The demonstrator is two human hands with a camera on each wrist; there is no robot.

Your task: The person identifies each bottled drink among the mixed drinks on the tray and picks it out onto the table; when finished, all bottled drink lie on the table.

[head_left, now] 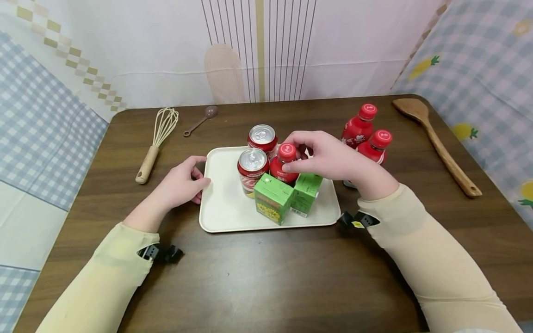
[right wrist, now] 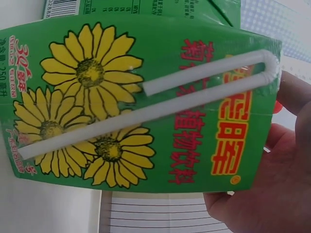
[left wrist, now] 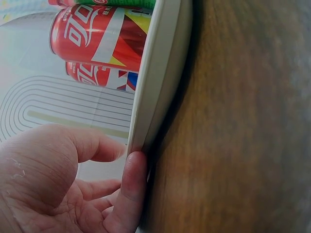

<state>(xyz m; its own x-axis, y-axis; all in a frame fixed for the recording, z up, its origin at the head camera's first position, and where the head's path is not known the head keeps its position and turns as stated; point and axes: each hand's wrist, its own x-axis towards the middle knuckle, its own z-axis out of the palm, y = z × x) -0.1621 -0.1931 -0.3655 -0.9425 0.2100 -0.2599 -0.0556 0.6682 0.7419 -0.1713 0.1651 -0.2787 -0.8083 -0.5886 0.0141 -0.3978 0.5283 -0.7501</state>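
The right hand's thumb and fingers close around the upper part of a red bottle, which stands on the tray between them. The left hand pinches the tray's left rim between thumb and finger. Just left of the gripped bottle stand the front can and the rear can; nearer the wearer are two green cartons. Beyond the right hand, two more red bottles stand off the tray, near a wooden spatula.
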